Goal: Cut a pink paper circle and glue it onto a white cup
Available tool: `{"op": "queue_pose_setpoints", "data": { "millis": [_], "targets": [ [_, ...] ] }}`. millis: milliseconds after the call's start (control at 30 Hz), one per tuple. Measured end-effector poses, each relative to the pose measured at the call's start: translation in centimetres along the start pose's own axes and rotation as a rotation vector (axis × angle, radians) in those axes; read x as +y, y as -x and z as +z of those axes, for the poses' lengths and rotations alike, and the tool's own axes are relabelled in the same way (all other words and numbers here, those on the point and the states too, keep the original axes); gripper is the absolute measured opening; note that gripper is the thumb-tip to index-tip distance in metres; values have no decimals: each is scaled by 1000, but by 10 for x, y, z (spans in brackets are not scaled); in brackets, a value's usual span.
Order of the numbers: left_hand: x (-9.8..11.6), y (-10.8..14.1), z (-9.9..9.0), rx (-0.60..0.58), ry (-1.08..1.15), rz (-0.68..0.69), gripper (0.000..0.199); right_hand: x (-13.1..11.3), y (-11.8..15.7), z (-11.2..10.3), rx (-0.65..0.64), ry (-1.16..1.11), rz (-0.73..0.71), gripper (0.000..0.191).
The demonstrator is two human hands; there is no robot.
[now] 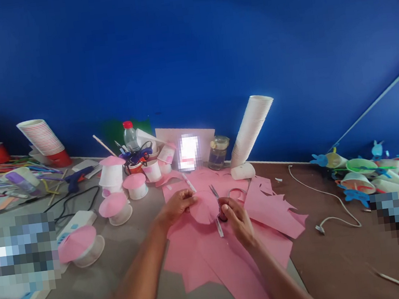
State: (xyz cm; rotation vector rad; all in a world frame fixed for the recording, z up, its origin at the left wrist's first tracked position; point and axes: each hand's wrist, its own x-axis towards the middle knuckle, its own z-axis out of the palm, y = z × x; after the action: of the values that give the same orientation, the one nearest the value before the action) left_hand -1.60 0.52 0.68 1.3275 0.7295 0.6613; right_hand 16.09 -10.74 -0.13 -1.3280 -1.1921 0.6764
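Observation:
My left hand (176, 206) pinches the edge of a rounded piece of pink paper (203, 208). My right hand (235, 219) grips a pair of scissors (218, 204), whose metal blades point up and meet that paper's right side. A loop handle (237, 194) shows above my right fingers. Thin pale strips (189, 183) lie near my left hand, and another (219, 227) sits below the paper. Beneath both hands spread large cut sheets of pink paper (213, 259). Several paper cups with pink tops (113, 204) stand to the left.
A hot glue gun (77, 179) and many coloured straws (12, 167) lie at the left, near a tilted stack of paper cups (42, 137). A white cup stack (251, 128), glass jar (218, 152), plastic bottle (130, 136), white cable (331, 196) and blue-trimmed cups (358, 173) stand around.

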Motion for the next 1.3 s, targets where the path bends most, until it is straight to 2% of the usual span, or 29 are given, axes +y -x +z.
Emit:
{"op": "queue_pose_setpoints", "data": {
  "millis": [267,433,533,633,700,867,1000,1133,1300],
  "targets": [
    [-3,-1,4,-40,38,-18,39,3,-5,2,1,-8,63,24],
    [-2,0,7,-32,55,-27,40,7,-6,2,-35,-34,115,26],
    [0,1,9,-60,51,-25,38,8,-6,2,56,-31,115,24],
    [1,2,13,-98,-40,-17,33,10,-7,1,177,6,73,22],
    [1,2,17,-82,-108,-25,31,11,-8,2,236,18,48,22],
    [-3,2,26,-104,-181,-26,24,16,-10,3,286,14,26,22],
    [-2,4,28,-112,-126,-11,26,18,-9,1,314,80,-62,22],
    [0,5,32,-101,-13,-12,32,16,-6,2,303,92,-40,21],
    [0,3,40,-64,121,-35,37,10,-4,8,202,-85,55,29]
  ]
}}
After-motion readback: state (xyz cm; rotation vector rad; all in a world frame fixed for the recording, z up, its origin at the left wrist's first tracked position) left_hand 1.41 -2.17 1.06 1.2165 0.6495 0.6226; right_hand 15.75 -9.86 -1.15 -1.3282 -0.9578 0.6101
